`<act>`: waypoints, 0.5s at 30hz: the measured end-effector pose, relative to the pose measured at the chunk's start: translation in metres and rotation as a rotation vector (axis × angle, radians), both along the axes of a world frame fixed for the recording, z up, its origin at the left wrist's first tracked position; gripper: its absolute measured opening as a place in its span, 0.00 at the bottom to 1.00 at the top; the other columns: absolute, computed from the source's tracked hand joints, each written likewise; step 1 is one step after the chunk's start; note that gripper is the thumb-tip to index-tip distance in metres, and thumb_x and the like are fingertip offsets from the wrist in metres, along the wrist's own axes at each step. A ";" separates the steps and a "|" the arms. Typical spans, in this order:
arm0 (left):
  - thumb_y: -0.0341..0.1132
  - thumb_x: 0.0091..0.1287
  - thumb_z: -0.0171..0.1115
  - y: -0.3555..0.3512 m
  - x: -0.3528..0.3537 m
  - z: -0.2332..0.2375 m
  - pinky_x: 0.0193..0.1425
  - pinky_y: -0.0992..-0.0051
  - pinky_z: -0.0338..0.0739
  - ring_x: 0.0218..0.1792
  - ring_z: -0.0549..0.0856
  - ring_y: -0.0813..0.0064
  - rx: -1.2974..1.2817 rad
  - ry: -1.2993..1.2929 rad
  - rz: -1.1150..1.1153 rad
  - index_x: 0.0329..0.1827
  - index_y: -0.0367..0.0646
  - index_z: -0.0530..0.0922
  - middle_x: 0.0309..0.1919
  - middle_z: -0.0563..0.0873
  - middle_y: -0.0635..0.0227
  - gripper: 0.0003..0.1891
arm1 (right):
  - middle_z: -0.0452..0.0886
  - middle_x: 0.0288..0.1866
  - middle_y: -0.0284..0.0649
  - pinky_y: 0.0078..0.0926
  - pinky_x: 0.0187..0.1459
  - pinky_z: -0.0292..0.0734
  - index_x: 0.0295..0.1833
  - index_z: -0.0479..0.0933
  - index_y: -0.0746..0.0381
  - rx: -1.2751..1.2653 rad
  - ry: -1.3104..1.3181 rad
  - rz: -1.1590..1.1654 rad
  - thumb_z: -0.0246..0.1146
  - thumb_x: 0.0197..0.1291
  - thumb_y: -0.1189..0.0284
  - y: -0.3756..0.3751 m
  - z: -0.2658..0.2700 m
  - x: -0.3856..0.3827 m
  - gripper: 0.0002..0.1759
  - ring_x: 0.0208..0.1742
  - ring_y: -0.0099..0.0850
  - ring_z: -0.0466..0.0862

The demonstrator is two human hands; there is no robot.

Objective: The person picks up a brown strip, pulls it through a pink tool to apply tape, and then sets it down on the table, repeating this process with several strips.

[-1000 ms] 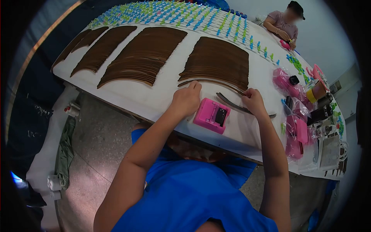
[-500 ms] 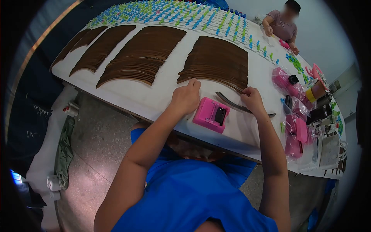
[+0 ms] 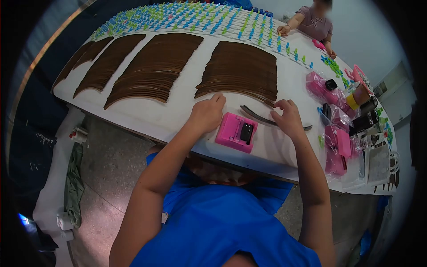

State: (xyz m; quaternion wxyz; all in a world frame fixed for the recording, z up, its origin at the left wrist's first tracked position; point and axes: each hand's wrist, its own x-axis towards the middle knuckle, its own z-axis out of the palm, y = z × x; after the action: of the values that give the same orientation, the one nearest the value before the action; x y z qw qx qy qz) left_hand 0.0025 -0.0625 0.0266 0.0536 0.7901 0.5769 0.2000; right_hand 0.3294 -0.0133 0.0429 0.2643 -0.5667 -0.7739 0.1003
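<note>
A row of thin, curved brown strips (image 3: 240, 71), overlapping one another, lies on the white table in front of me. My left hand (image 3: 207, 115) is at the row's near left edge, its fingers curled together; whatever may be between them is hidden. Off the near right corner of the row, my right hand (image 3: 288, 118) has thumb and forefinger apart, holding nothing. A separate dark curved strip (image 3: 253, 115) passes beneath the right hand. Between my hands and nearer to me sits a pink block-shaped device (image 3: 228, 133) with a black part (image 3: 246, 132) on top.
More rows of brown strips (image 3: 155, 66) lie to the left. Many blue and green clips (image 3: 178, 20) stand along the far side. Pink bagged items (image 3: 318, 84) and a tape roll (image 3: 358, 96) crowd the right. A co-worker (image 3: 311, 24) sits across the table (image 3: 147, 113).
My right hand has drawn back from the row's corner, and its fingers have opened. The left hand has barely moved. The view has shifted slightly; the co-worker's hand reaches toward the clips.
</note>
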 end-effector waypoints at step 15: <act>0.32 0.74 0.59 0.013 -0.001 -0.003 0.54 0.48 0.84 0.52 0.89 0.47 0.056 -0.026 -0.089 0.63 0.42 0.75 0.69 0.83 0.59 0.16 | 0.83 0.60 0.51 0.56 0.65 0.75 0.74 0.80 0.49 -0.163 -0.315 -0.057 0.58 0.72 0.54 -0.020 0.003 -0.043 0.29 0.63 0.52 0.82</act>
State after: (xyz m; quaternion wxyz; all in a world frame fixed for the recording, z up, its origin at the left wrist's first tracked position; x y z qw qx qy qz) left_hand 0.0019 -0.0493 0.0236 0.0480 0.8135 0.5346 0.2237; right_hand 0.2869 -0.0330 0.0460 0.0960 -0.6166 -0.7787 0.0652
